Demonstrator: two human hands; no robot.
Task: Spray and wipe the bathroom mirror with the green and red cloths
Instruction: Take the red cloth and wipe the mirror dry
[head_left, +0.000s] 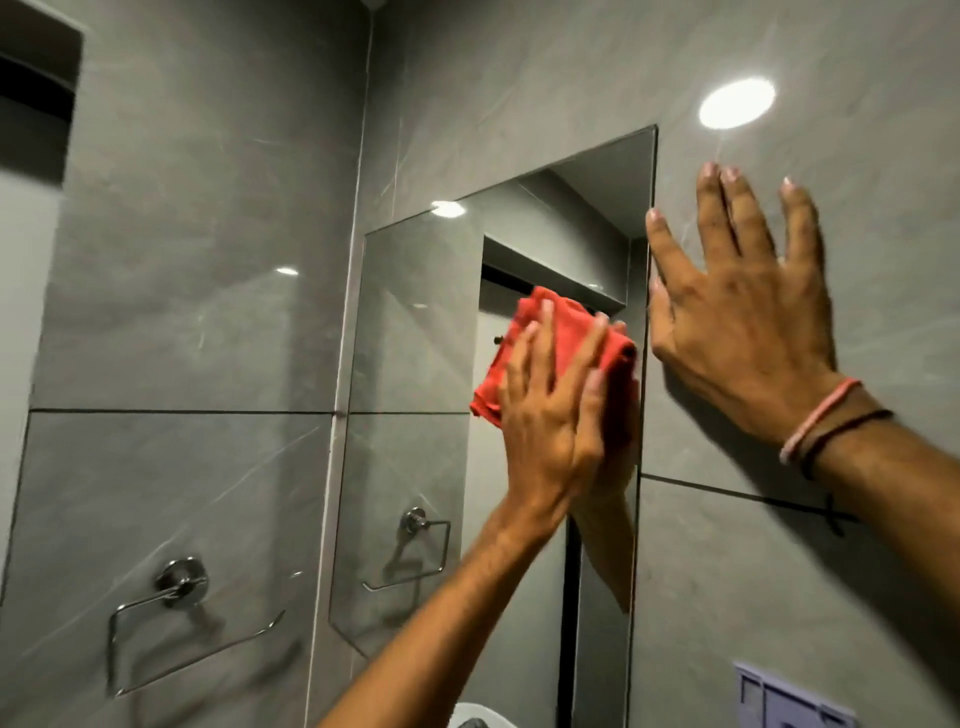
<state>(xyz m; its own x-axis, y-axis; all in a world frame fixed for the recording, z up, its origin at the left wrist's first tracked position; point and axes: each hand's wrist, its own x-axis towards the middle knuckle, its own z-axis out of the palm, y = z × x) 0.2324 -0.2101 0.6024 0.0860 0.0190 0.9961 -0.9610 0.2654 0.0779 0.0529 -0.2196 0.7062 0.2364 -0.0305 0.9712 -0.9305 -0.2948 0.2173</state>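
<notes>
The tall bathroom mirror (410, 364) hangs on the grey tiled wall, seen at an angle. My left hand (550, 415) presses the folded red cloth (550, 338) flat against the right half of the glass, fingers spread over it. Its reflection shows just to the right of the hand. My right hand (737, 317) rests flat on the wall tile beside the mirror's right edge, fingers apart, holding nothing. Two thin bands circle its wrist. No green cloth or spray bottle is in view.
A chrome towel ring (176, 608) is fixed to the side wall at lower left, and it is reflected in the mirror. A pale plate (789, 699) sits on the wall at bottom right. A ceiling light glares on the tile (735, 104) above my right hand.
</notes>
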